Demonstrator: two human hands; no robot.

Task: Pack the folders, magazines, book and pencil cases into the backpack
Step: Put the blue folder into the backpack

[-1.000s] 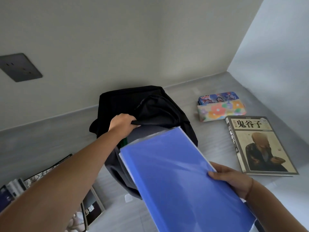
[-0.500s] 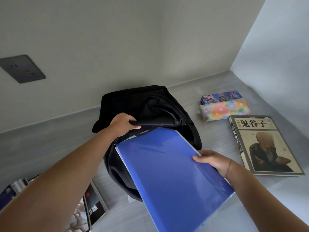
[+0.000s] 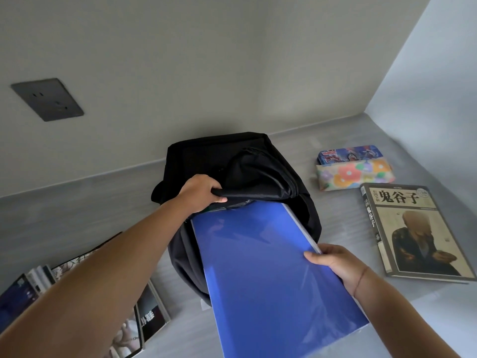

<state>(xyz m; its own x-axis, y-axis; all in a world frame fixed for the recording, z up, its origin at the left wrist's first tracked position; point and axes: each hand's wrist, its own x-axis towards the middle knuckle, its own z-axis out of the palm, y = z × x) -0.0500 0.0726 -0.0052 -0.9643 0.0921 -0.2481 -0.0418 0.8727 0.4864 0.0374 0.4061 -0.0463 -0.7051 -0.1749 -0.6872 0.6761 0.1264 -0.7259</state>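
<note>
Early days, I judge: at centre the left hand (image 3: 204, 193) grips the backpack (image 3: 232, 161) open at its mouth, the right hand (image 3: 333, 264) pinches the blue folder (image 3: 258, 267), only its tip inside, while pencil cases (image 3: 353, 169) and book (image 3: 413, 233) at right and magazines (image 3: 149, 313) lower left wait on the counter (image 3: 77, 208).

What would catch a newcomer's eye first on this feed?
The big blue folder in the centre foreground, its far end entering the black backpack; the right hand holds its right edge and the left hand holds the bag's mouth open. To the right lie a book, a floral pencil case and a blue pencil case behind it; magazines lie lower left.
</note>
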